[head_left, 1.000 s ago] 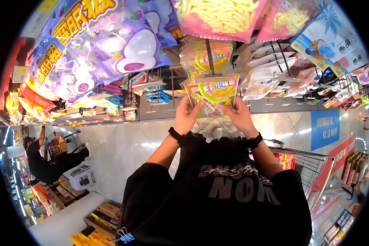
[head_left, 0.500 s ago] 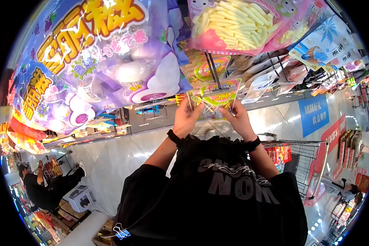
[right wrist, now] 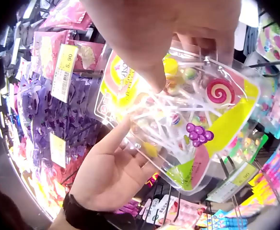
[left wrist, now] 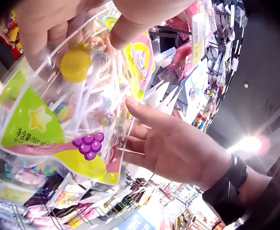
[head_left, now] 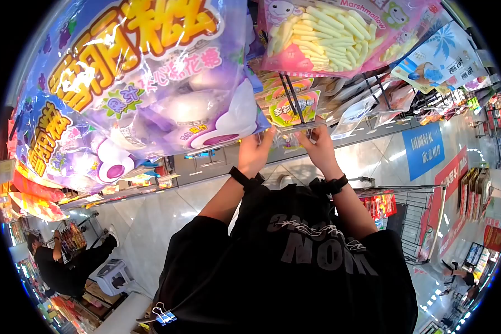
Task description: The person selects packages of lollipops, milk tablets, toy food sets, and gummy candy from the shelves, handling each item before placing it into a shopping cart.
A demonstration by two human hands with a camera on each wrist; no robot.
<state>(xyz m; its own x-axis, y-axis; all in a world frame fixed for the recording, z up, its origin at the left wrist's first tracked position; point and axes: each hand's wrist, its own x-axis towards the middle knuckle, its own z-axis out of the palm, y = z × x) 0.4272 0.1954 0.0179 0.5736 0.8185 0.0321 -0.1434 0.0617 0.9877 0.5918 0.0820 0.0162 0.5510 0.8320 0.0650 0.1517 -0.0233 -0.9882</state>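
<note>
A clear bag of lollipops [head_left: 293, 109], with a yellow, green and pink label, is held between both hands below a wire display hook. My left hand [head_left: 254, 152] pinches one side edge, thumb in front and fingers behind; the right wrist view also shows this left hand [right wrist: 112, 176]. The opposite edge is gripped by my right hand [head_left: 321, 151], seen also as the right hand [left wrist: 178, 141] in the left wrist view. White sticks and round candies show through the plastic bag [right wrist: 197, 165]. Whether the bag hangs on the hook, I cannot tell.
Large purple candy bags [head_left: 167, 106] hang at left, close to the camera. A pink marshmallow bag [head_left: 328, 36] hangs above the hands. Similar lollipop bags hang behind. A shopping cart [head_left: 414, 217] stands at right, and a person in black [head_left: 61, 264] is at far left.
The view has shifted, and the purple bags look larger and nearer. Both hands, still holding the lollipop bag, have moved slightly up in the head view; its label now faces the camera more than half a second ago.
</note>
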